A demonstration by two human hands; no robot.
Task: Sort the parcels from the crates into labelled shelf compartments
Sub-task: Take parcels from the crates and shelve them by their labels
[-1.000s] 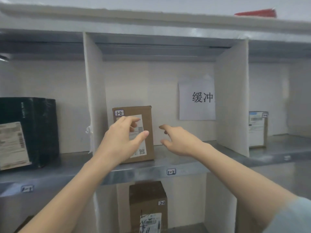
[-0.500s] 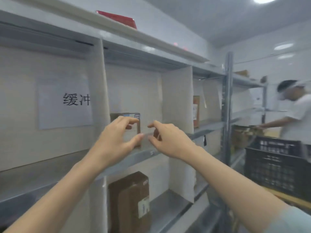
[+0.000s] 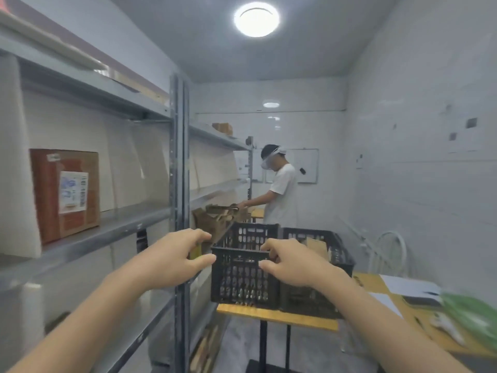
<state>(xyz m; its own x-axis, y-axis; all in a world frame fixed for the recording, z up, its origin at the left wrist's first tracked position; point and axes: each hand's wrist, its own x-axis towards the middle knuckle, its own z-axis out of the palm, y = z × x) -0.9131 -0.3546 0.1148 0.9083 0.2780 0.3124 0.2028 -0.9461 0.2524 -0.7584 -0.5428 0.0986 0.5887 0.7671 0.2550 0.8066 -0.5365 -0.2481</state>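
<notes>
Black plastic lattice fills the lower middle of the frame: a near crate with a second crate just behind and to its right, both standing on a wooden table. Brown cardboard of a crate parcel shows above the rim of the second crate. The left hand hangs in the air at centre left, in front of the grey shelf post, thumb and fingers apart and loosely curled, holding nothing. The right hand is level with it at centre, also loosely curled with thumb and fingers apart and nothing between them; it overlaps the near crate's rim in the picture, but whether it touches the rim cannot be told. On the left edge a metal shelf runs away into the room, split by white dividers, and a shelf parcel of brown cardboard with a white label stands upright in one compartment at middle left. Beyond the post, loose cardboard boxes are heaped by the shelving. At the centre of the frame, well behind the crates, another person in a white shirt leans toward that heap. A round ceiling lamp glows at top centre. At lower right, papers and a blurred green object lie on the table, and a white chair stands by the tiled wall.
</notes>
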